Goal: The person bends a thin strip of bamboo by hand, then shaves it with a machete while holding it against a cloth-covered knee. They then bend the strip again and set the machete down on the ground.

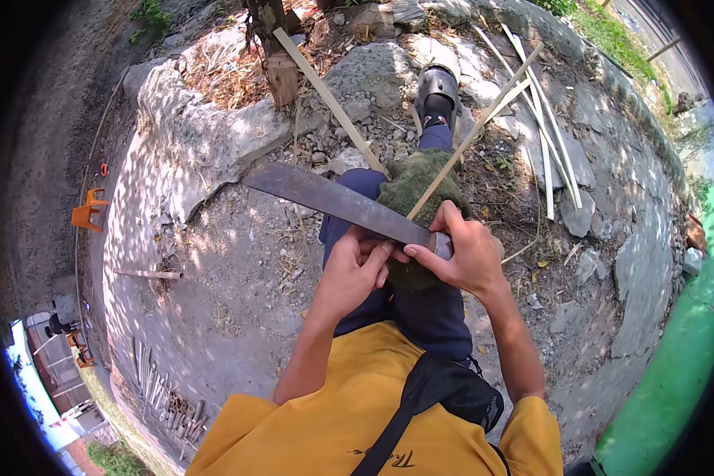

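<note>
A machete (337, 200) with a dark, worn blade lies slantwise across my lap, its broad tip pointing to the upper left. My right hand (470, 252) is closed around it where the blade meets the handle, with the thumb pressed near the base. Just under the blade, my left hand (351, 270) has its fingers pinched together close to the right thumb; what they grip is hidden. A long bamboo strip (476, 131) runs from behind the blade to the upper right. Beneath it, a green cloth (424, 186) covers my leg.
Another bamboo strip (325, 91) slants down from a wooden post (282, 78). Several pale strips (543, 119) lie crossed on broken concrete at the right. Further off are an orange chair (90, 210), a pile of bamboo pieces (184, 420) and a green surface (658, 397).
</note>
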`<state>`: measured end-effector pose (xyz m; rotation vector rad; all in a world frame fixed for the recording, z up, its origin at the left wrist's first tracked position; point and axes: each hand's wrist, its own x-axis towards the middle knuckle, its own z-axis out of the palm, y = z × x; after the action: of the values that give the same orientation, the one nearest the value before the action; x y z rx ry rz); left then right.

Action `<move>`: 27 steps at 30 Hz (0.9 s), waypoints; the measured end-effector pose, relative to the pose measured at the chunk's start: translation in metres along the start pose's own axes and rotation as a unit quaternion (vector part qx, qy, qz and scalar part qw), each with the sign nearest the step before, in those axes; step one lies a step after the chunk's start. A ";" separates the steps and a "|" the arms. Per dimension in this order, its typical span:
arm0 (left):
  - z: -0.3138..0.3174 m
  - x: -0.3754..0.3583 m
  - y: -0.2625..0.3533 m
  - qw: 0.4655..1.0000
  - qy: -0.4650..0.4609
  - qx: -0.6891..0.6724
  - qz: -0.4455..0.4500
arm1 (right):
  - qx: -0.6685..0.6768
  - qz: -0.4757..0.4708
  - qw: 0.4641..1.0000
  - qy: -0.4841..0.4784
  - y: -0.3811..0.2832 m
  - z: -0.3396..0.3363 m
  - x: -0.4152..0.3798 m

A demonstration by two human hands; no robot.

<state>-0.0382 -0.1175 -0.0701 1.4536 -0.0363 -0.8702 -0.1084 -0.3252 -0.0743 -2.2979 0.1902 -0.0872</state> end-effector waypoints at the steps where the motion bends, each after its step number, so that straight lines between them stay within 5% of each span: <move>1: 0.002 0.002 -0.001 1.000 0.001 0.000 -0.001 | 0.001 0.000 1.000 -0.001 0.000 0.000 0.000; 6: 0.005 0.012 -0.003 0.996 -0.002 0.091 0.015 | 0.003 -0.023 1.000 -0.012 0.005 -0.001 0.002; 27: 0.007 0.008 -0.032 0.998 0.023 0.029 0.047 | -0.071 0.003 0.997 0.017 -0.005 0.006 -0.009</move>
<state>-0.0517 -0.1233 -0.0999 1.5142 -0.0946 -0.7640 -0.1164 -0.3160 -0.0748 -2.4388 0.2265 -0.1135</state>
